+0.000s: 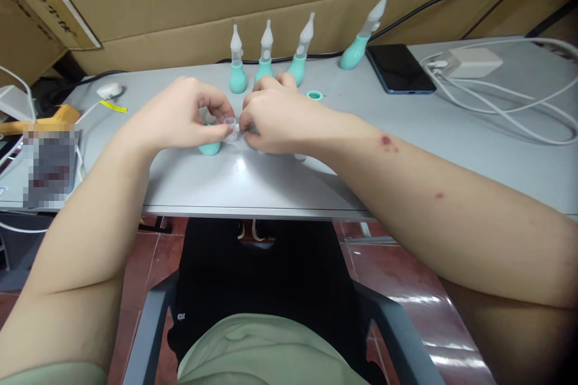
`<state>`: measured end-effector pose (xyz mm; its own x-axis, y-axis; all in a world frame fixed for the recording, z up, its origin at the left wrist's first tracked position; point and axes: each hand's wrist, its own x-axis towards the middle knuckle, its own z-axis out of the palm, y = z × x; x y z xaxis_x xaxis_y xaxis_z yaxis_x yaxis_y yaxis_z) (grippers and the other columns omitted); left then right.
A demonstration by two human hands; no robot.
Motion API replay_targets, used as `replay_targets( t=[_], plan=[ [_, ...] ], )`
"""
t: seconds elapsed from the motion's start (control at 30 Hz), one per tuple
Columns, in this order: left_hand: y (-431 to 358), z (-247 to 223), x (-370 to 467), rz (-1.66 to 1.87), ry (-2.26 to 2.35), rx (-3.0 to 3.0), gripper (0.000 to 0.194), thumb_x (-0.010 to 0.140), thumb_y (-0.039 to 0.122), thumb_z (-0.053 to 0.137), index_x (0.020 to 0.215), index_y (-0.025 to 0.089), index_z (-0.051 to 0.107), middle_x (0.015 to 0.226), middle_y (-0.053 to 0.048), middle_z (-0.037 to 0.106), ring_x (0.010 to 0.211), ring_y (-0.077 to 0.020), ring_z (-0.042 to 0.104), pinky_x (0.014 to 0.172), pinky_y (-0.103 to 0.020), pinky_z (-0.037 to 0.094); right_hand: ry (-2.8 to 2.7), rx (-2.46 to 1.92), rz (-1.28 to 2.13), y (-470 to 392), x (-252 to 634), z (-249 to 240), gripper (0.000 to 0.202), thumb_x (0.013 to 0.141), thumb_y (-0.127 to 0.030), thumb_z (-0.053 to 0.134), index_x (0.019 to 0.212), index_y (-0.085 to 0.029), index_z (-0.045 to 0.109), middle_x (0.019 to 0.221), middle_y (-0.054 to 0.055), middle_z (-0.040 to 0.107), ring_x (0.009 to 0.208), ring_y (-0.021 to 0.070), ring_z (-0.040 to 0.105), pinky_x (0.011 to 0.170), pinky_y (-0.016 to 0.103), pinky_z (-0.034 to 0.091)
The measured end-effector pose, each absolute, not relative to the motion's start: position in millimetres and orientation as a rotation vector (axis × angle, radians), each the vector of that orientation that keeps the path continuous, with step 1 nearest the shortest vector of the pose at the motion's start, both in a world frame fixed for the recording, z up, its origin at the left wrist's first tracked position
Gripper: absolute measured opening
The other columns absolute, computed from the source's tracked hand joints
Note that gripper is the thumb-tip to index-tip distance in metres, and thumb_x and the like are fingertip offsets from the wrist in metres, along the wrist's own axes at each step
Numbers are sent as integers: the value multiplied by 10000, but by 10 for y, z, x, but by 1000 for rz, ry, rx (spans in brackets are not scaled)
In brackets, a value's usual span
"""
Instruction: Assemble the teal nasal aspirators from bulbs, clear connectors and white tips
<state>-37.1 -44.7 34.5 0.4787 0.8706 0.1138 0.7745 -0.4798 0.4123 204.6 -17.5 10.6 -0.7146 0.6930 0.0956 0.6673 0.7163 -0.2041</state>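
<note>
My left hand (194, 114) is closed, pinching a small clear plastic cup-like part (230, 131) between thumb and fingers. From the right, my right hand (273, 114) meets it, its fingertips closed on a small whitish piece (238, 128) at the cup's side. Whether that piece is joined to the cup cannot be made out. Below my left fingers rests a teal rubber bulb (209, 148), partly hidden. Behind my hands stand several assembled nasal aspirators with teal bulbs and clear pointed tips, among them one at the left (237, 63) and one leaning at the right (361, 42).
A teal ring (315, 96) lies right of my right hand on the grey table (271, 192). Further right are a black phone (400, 69) and a white charger (474, 64) with looped cables. An orange tool (63, 117) lies at the left; cardboard (180, 0) borders the back.
</note>
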Motion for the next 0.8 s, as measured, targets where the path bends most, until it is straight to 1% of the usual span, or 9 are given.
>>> replay_targets(
  t=[0.07,0.13,0.23,0.37,0.43,0.5,0.57,0.7,0.8],
  plan=[
    [-472,355,-339,575,1381,2367,298,947,555,859,1032,272,891,1050,-59,910,945,-279,779,827,-441,605,-2801,-1199,152,-147,2060,81,342,948,77,741,769,-212,710,1160,202,911,1556,550,661,1364,782,471],
    [-482,351,-296,739,1352,2326,251,904,526,871,975,287,840,1043,-69,903,986,-301,792,846,-474,624,-2731,-1061,201,-109,2080,34,382,972,-6,788,709,-233,630,967,186,844,1466,535,656,1352,800,464],
    [-448,316,-249,969,1283,2257,228,819,480,902,929,318,785,1022,-84,898,949,-317,797,854,-540,625,-2632,-970,320,-57,2108,-46,478,1007,-123,846,672,-256,531,875,193,763,1431,530,627,1367,819,422],
    [-371,254,-228,1154,1241,2059,237,742,405,919,912,324,777,1016,-89,910,923,-324,844,780,-529,601,-2662,-1008,309,-38,2130,-91,495,1017,-181,814,667,-274,477,901,210,751,1422,538,607,1342,822,422],
    [-351,232,-222,1163,1217,2024,237,744,396,927,911,334,771,1006,-75,918,936,-334,872,785,-529,629,-2689,-987,268,-44,2135,-86,476,1033,-202,762,679,-275,452,942,217,764,1390,520,592,1315,796,440],
    [-345,218,-214,1167,1188,2037,240,776,426,934,918,349,756,977,-54,916,913,-329,877,781,-525,643,-2719,-991,225,-63,2135,-60,469,1035,-168,720,699,-275,410,989,226,772,1383,505,581,1308,773,436],
    [-348,214,-207,1193,1164,2054,201,828,445,912,931,360,762,936,-33,905,874,-304,864,787,-519,663,-2734,-1009,216,-100,2129,-2,437,1047,-119,692,741,-275,422,1057,225,795,1430,506,592,1328,760,423],
    [-345,232,-221,1211,1233,2039,160,876,454,895,988,359,832,980,-6,918,896,-264,842,877,-510,720,-2646,-1094,262,-211,2114,172,333,1130,-23,602,902,-263,564,1241,194,873,1594,500,649,1399,725,416],
    [-325,248,-259,1154,1308,1996,235,886,472,937,1052,332,847,1059,1,936,930,-252,831,930,-503,740,-2469,-1093,309,-234,2130,236,269,1172,-13,627,1038,-246,629,1300,150,890,1554,434,739,1433,656,418]
  ],
)
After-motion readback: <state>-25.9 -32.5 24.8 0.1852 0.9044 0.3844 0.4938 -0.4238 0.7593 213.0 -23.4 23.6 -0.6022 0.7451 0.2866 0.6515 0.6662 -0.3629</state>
